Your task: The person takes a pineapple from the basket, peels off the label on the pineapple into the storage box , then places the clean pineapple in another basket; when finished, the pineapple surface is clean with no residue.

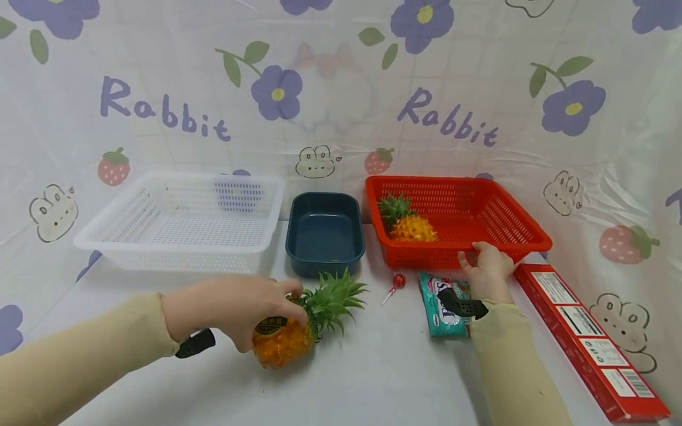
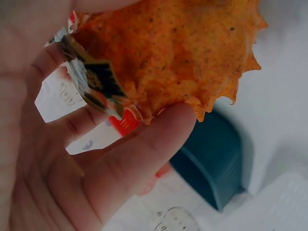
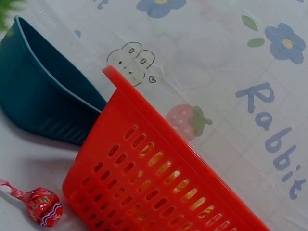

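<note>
My left hand (image 1: 256,307) grips a small orange pineapple (image 1: 282,346) with a green leafy crown and a dark label, low over the white tabletop. The left wrist view shows the thumb pressed against the spiky orange skin (image 2: 183,53). My right hand (image 1: 487,272) holds the front rim of the red basket (image 1: 458,257), fingertips over the edge and thumb on the outer wall. Another pineapple (image 1: 412,228) lies inside that basket at its left end. In the right wrist view the perforated basket wall (image 3: 159,183) shows, but the hand itself is out of frame.
A white basket (image 1: 186,257) stands at the back left, with a dark blue bin (image 1: 325,263) in the middle. A red lollipop (image 1: 399,281) and a teal candy bag (image 1: 447,322), partly behind the right wrist, lie in front. A long red box (image 1: 586,343) lies along the right side.
</note>
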`<state>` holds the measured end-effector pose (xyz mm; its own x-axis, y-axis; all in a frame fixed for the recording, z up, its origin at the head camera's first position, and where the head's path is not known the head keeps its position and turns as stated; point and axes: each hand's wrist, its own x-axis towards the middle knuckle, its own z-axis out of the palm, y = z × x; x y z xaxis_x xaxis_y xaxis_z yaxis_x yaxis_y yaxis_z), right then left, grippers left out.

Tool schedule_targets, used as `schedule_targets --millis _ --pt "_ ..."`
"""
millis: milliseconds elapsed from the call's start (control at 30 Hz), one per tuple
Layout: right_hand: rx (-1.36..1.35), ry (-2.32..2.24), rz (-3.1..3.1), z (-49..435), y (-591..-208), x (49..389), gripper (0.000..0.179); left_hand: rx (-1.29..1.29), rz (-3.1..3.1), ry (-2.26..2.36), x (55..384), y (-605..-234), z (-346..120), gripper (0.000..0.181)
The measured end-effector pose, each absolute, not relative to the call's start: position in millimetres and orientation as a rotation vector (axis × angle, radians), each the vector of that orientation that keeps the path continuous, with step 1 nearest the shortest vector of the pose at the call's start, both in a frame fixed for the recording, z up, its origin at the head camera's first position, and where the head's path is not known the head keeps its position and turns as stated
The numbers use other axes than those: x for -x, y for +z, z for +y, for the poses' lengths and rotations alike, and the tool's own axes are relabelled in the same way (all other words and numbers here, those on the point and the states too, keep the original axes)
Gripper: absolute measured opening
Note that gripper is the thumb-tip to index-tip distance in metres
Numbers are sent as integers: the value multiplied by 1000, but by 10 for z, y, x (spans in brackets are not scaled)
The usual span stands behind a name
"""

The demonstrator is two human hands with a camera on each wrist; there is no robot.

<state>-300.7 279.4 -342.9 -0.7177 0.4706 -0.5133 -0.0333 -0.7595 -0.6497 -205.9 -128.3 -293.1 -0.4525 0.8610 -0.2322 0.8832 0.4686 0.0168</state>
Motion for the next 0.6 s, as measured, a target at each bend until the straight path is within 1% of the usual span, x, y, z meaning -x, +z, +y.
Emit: schedule_targets --millis 167,300,467,600 --pt "992 2512 -904 2791 -3418 3007 88 -1559 2487 -137 2069 -3014 -1270 74" --pt "996 2525 -895 2798 -3408 2994 88 -1545 2479 -102 2088 -3024 -1252 75" --pt "992 2559 -897 2808 -3418 2971 78 -1493 2474 -111 2088 -2998 -1210 76" --pt "1051 2538 -894 2786 -3412 2923 78 -1467 2468 -126 2080 -2982 -1179 75"
